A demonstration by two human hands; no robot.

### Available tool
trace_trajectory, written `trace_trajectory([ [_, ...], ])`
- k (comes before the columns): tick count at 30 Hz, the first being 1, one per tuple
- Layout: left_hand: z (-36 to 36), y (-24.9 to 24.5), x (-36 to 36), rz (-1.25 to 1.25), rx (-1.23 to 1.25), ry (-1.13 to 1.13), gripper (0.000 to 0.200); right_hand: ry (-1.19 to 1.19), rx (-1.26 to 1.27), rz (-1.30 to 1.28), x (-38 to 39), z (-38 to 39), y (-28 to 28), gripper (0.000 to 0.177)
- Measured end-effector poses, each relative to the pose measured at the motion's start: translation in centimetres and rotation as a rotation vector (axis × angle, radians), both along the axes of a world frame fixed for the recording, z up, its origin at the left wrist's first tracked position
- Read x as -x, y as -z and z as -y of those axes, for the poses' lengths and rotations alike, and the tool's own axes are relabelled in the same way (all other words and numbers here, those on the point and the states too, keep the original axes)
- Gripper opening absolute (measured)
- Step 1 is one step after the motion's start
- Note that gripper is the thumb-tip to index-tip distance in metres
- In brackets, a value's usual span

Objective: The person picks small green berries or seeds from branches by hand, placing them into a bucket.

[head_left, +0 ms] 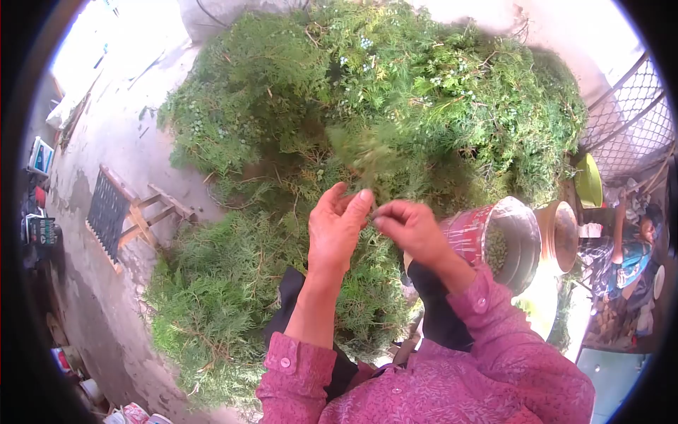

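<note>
My left hand (333,230) is raised in front of me, its fingers closed around the lower end of a leafy evergreen sprig (371,152) that is smeared by motion. Close beside it, my right hand (415,232) pinches with thumb and forefinger near the sprig's stem; what lies between those fingertips is too small to make out. Under and beyond both hands spreads a large heap of green evergreen branches (233,283), with pale bluish cones among the leaves. A red and white bucket (524,244), with small green cones inside, stands right of my right hand.
Behind the bucket is a tan container (563,237), with a yellow-green basin (588,181) farther back. A wooden stool with a dark woven seat (109,212) lies on the concrete floor at left. Another person (625,254) is at the far right, below wire mesh (635,106).
</note>
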State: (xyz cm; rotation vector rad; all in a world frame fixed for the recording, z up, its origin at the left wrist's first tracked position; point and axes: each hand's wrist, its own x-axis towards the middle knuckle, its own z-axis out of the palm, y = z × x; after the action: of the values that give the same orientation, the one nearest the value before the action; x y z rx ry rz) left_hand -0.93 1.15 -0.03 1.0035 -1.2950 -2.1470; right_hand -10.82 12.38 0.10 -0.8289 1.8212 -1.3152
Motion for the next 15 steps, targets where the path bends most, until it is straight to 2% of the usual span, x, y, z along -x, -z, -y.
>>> trace_trajectory([
  [1,0.0,0.1,0.2,-0.027,-0.114,-0.083,0.049,-0.004,0.01,0.007,-1.1,0.1,0.1,0.014],
  [2,0.4,0.0,-0.1,-0.091,-0.172,-0.081,0.027,-0.069,0.071,-0.109,-2.0,0.2,0.3,0.013],
  [3,0.6,0.2,-0.3,-0.08,-0.163,-0.081,0.027,-0.131,0.132,-0.224,-2.5,0.4,0.5,0.013],
  [4,0.8,0.6,-0.6,-0.089,-0.133,-0.101,0.022,-0.126,0.14,-0.211,-2.6,0.6,0.8,0.013],
  [6,0.9,0.9,-0.6,-0.068,-0.117,-0.147,0.013,-0.195,0.098,-0.366,-2.8,0.8,1.5,0.014],
  [10,1.2,0.3,0.0,-0.066,-0.165,-0.18,0.014,-0.192,0.158,-0.362,-2.3,1.3,1.8,0.015],
  [13,1.3,0.1,0.6,-0.185,-0.253,-0.19,0.017,-0.246,0.166,-0.231,-1.1,1.6,1.5,0.014],
  [15,1.5,0.2,0.8,-0.162,-0.195,-0.206,0.022,-0.246,0.086,0.151,1.1,1.7,1.2,0.014],
])
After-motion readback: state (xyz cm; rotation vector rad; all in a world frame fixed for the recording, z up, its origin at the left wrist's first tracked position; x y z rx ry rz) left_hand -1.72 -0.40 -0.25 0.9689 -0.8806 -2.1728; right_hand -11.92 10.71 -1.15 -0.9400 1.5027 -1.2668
